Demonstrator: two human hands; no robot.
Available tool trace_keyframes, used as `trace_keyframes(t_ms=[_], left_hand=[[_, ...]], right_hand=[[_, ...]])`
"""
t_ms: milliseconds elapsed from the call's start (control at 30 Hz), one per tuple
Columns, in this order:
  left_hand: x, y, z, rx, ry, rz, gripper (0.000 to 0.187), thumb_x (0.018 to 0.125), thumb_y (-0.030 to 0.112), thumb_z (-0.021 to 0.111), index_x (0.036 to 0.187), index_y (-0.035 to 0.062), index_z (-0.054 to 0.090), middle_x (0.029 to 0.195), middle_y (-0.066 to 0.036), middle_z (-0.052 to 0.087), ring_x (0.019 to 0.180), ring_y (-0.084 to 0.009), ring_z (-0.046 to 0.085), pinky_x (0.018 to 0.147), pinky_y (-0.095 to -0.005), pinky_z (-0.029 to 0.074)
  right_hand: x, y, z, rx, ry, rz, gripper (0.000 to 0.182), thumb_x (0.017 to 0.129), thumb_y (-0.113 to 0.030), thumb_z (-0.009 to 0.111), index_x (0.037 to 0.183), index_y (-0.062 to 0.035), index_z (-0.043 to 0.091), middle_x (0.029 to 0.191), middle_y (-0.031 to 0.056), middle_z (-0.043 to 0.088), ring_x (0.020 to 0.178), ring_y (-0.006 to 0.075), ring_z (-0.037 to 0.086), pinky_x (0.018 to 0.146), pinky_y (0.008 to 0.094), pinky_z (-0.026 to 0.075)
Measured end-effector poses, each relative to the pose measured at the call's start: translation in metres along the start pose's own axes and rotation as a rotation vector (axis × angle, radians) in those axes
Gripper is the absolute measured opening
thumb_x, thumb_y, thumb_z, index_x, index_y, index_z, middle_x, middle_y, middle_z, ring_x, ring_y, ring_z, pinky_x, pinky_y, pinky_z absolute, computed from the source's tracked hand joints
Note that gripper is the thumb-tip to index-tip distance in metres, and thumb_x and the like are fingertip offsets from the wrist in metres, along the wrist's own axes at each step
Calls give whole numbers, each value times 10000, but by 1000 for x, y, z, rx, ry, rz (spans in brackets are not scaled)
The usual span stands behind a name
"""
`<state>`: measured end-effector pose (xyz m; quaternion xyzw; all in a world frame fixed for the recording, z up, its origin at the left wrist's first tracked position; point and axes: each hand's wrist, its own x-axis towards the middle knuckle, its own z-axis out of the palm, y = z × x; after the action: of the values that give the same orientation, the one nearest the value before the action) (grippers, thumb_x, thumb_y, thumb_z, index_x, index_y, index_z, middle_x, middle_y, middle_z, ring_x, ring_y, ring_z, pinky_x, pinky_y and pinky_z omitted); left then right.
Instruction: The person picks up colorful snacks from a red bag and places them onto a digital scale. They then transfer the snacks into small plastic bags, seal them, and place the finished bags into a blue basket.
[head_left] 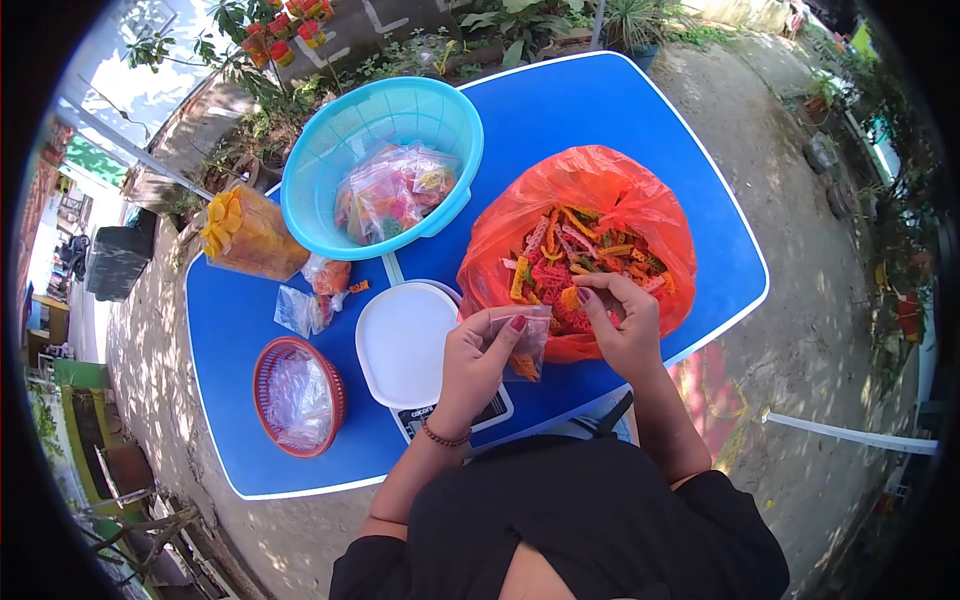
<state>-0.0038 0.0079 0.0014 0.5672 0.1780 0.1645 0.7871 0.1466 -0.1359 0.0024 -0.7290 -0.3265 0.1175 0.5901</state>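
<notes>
My left hand (483,355) pinches the top of a small clear plastic bag (532,345) with a few orange pieces at its bottom. Over the near edge of a large red plastic bag (640,200), my right hand (622,325) holds an orange snack piece (570,298) between thumb and fingers. Colourful wavy snack sticks (590,245) in pink, yellow, orange and green fill the red bag. A white kitchen scale (405,345) lies just left of my left hand, its front panel partly covered by my wrist.
On the blue table (560,105), a turquoise basket (300,195) holds several filled bags. A red basket (262,385) contains clear plastic bags. Left of the turquoise basket stands a container of yellow chips (255,235), near small plastic packets (300,310).
</notes>
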Motion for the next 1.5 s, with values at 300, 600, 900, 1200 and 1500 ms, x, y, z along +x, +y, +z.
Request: trace_keyframes(t_ms=[300, 600, 900, 1200, 1500], left_hand=[[-25, 15, -36, -42, 210, 45, 278, 1057, 132, 546, 1280, -25, 599, 1168, -178, 714, 1041, -253, 729, 891, -394, 614], [-70, 30, -92, -157, 470, 53, 303, 1053, 135, 541, 1321, -3, 567, 1235, -199, 682, 1117, -318, 704, 931, -437, 599], [-70, 28, -88, -357, 427, 34, 311, 1064, 144, 523, 1332, -13, 548, 1274, -232, 661, 1146, -326, 691, 931, -427, 606], [-50, 14, -66, -127, 229, 87, 273, 1079, 164, 522, 1251, -30, 604, 1187, -186, 705, 1073, -261, 714, 932, -375, 581], [4, 23, 9, 319, -184, 176, 187, 1054, 96, 541, 1133, -11, 673, 1139, -102, 740, 990, -179, 706, 850, -297, 561]], right_hand=[[-4, -23, 52, 9, -217, -62, 108, 968, 29, 621, 1064, 52, 664, 954, 87, 712, 864, 113, 709, 765, 259, 566], [-4, -36, 113, 40, -429, -261, 150, 921, 52, 651, 1069, 53, 669, 928, 129, 719, 807, 164, 727, 711, 272, 568], [-19, -50, 117, 9, -644, -255, 99, 893, -52, 722, 934, 20, 669, 839, 146, 689, 697, 257, 691, 621, 344, 536], [-14, -41, 72, -11, -474, -237, 96, 894, -40, 711, 959, 13, 663, 812, 145, 656, 706, 282, 668, 639, 382, 519], [8, 19, -44, -629, 98, -200, 170, 872, 15, 648, 1040, 2, 674, 944, 193, 690, 865, 381, 685, 760, 443, 542]])
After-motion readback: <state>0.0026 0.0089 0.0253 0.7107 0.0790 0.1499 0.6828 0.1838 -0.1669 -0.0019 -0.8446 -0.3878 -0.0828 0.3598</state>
